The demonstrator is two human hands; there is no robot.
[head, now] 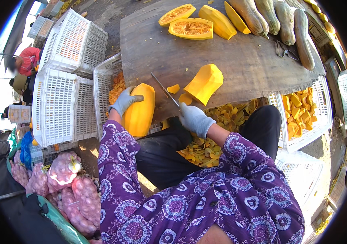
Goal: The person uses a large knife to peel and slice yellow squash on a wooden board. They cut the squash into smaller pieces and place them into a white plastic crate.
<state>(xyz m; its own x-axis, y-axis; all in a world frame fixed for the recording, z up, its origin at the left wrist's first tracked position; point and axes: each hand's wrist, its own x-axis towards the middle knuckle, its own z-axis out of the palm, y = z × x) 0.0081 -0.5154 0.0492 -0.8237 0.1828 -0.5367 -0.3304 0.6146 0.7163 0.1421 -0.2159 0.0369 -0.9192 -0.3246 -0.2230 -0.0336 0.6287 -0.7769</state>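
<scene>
My left hand (125, 101), in a grey knit glove, grips a peeled half of squash (142, 106) at the table's near left edge. The smooth orange outer side of that half faces up. In my right hand (193, 119), gloved alike, is a knife (165, 90), its blade pointing away and to the left over the wooden table (143, 58). A thick peeled squash piece (205, 82) lies to the right of the blade. Two small cut pieces, a wedge (173, 88) and a rounded slice (186, 99), rest beside it.
Seeded squash halves (191, 29), unpeeled squashes (284, 23) and a peeler (286, 52) lie across the table's far side. A white crate (320, 122) at right holds squash chunks; a crate (103, 79) at left holds pulp. Peelings (204, 149) cover the ground between my legs. People (28, 61) are farther left.
</scene>
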